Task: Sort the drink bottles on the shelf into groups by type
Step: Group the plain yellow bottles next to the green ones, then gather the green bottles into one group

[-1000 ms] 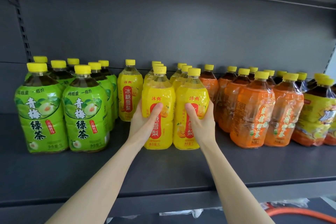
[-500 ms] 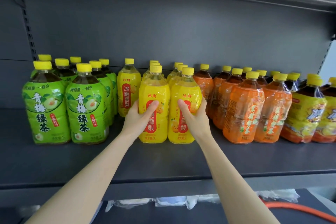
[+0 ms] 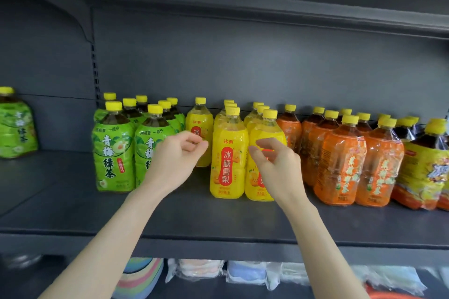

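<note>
On the grey shelf (image 3: 194, 221) stand bottles in groups. Green tea bottles (image 3: 114, 153) are on the left, yellow pear-drink bottles (image 3: 228, 155) in the middle, orange bottles (image 3: 340, 160) to the right, and yellow-and-orange labelled dark tea bottles (image 3: 422, 167) at the far right. My left hand (image 3: 175, 160) hovers in front of the green and yellow bottles with curled fingers, holding nothing. My right hand (image 3: 277, 165) hangs in front of the second front yellow bottle, fingers apart, touching nothing that I can see.
A lone green tea bottle (image 3: 14, 126) stands at the far left of the shelf, beyond the upright. Wrapped packages (image 3: 218, 272) lie on the level below. Another shelf (image 3: 267, 7) hangs above the bottle caps.
Both hands have let go of the two front yellow bottles and pulled back toward me. The view has shifted right and up, so a far-left green bottle now shows.
</note>
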The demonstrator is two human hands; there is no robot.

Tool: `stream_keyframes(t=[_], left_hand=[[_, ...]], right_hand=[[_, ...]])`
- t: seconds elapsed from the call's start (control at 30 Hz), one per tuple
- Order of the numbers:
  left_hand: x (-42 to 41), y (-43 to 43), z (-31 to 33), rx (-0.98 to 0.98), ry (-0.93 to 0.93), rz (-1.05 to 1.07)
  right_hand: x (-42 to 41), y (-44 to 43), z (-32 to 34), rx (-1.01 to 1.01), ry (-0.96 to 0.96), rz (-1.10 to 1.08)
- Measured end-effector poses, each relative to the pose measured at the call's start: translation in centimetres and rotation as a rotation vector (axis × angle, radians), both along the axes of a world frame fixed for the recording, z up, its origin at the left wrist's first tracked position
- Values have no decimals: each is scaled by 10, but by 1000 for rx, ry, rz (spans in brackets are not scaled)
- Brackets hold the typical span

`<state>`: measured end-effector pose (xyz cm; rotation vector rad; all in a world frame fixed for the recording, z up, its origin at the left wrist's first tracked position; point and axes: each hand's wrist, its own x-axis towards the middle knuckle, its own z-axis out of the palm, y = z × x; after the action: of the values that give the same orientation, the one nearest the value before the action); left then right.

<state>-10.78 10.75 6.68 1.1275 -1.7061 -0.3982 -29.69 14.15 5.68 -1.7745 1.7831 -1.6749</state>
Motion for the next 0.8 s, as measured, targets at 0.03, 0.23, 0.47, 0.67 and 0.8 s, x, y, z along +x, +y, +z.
stream_keyframes(t=[0.03, 0.23, 0.47, 0.67, 0.8], left_hand=[[11, 7, 7, -32, 29, -1], [112, 43, 25, -139, 203, -25], [260, 54, -31, -27, 298, 0], [358, 35, -36, -14, 287, 16], [404, 7, -24, -58, 278, 22]], right_hand=[[13, 2, 8, -21, 3, 20], [122, 12, 31, -147, -8, 126], [271, 17, -16, -63, -64, 260], [370, -1, -21, -3, -52, 291], [417, -31, -5, -34, -37, 300]])
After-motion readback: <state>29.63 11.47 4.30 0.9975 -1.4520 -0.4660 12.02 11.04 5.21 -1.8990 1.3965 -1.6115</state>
